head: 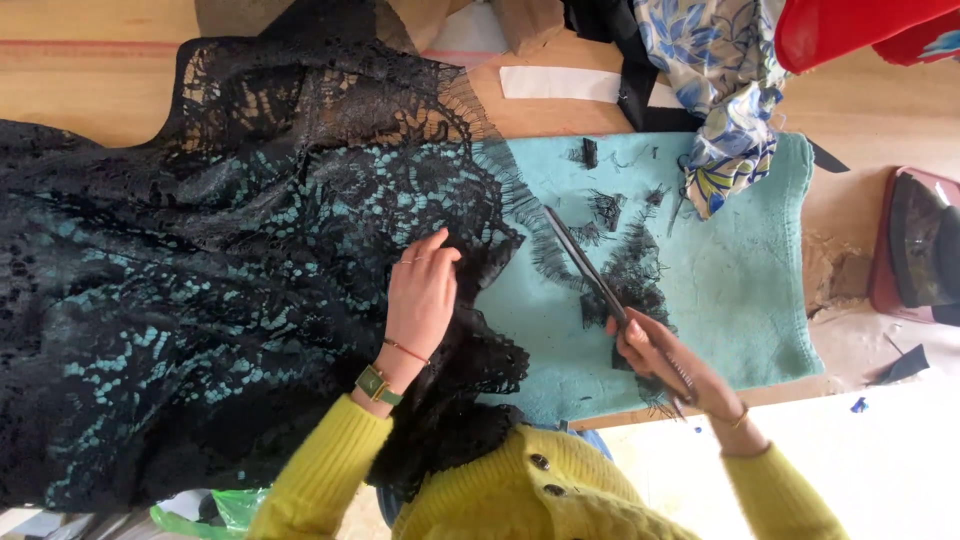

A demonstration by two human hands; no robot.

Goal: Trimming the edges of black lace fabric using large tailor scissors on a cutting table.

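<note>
We see our left hand (422,300) pressing flat, fingers released, on black lace (230,280) (its left edge cut off); right hand (655,350) grips scissors (590,275) over the teal mat (745,290)

Lace fabric (230,250) covers the table's (90,90) left; scissors (600,290) lie right of it on a mat (750,280), an iron (920,245), seemingly, farther right.

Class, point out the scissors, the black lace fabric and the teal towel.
scissors (585,268), head view, on the blades.
black lace fabric (200,300), head view, on its middle.
teal towel (750,290), head view, on a bare part.
</note>
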